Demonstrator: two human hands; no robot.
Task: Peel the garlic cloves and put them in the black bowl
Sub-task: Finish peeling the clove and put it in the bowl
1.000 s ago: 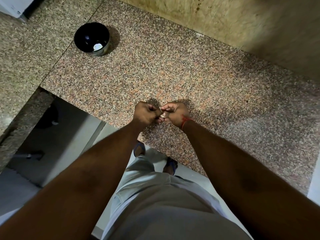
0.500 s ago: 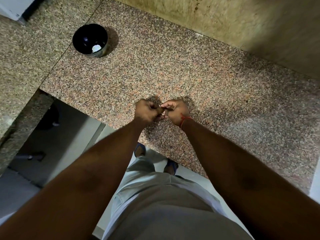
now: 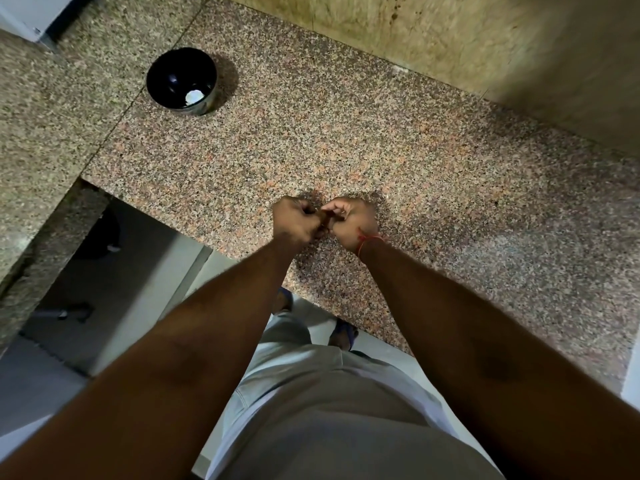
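Two hands meet over the near edge of the speckled granite counter [image 3: 398, 161], and between them sits whatever they work on. The left hand [image 3: 294, 220] has its fingers curled tight, knuckles up; the right hand [image 3: 349, 218], with one red thread [image 3: 369, 240] round its wrist, is curled the same way, fingertips turned in toward the left. The two hands touch at the fingertips, pinching together on one garlic clove [image 3: 324, 227] — almost all of it is hidden by the fingers, so how much skin it carries cannot be told. One black bowl [image 3: 166, 69] stands on the counter well apart from the hands, far back and to the left, near the seam between two slabs. Inside it lies one pale peeled clove [image 3: 194, 96], against the near-right wall.
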